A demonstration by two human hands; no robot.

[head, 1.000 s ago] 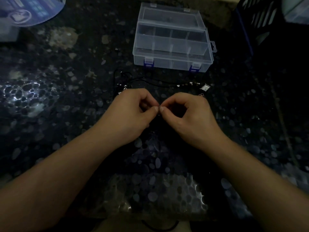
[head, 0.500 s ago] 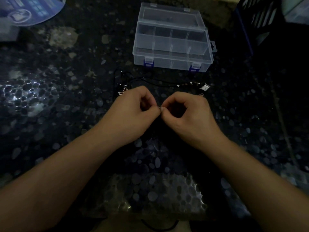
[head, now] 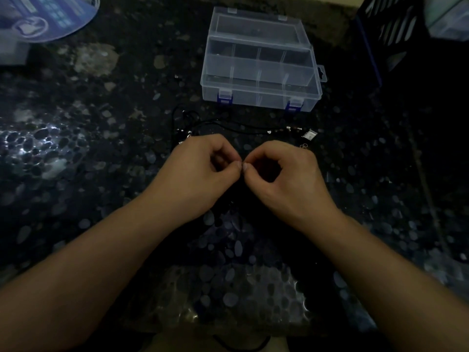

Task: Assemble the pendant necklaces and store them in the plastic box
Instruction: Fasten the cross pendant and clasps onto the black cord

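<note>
Two hands work close together over the dark pebble-patterned table (head: 76, 153). The left hand (head: 200, 171) and the right hand (head: 284, 176) each have thumb and forefinger pinched, and the two pinches meet tip to tip at the middle; whatever small piece they grip is too tiny and dim to make out.

One clear plastic box (head: 258, 72) stands on the far side of the table, its lid open and leaning back. Its long axis runs left to right, and two blue latches face the near side. The dividers inside form compartments; nothing can be made out in them.

Between the box and the hands lies one black cord (head: 243, 126), stretched left to right, with small metal fittings at its right end and a loose tangle at its left end, just beyond the left hand. One small silver piece (head: 310, 135) sits just right of the cord's right end, and a tiny ring (head: 304, 146) lies near it, by the right hand.

One blue printed sheet (head: 48, 16) lies at the far left corner. One dark slatted crate (head: 396, 29) stands at the far right.
</note>
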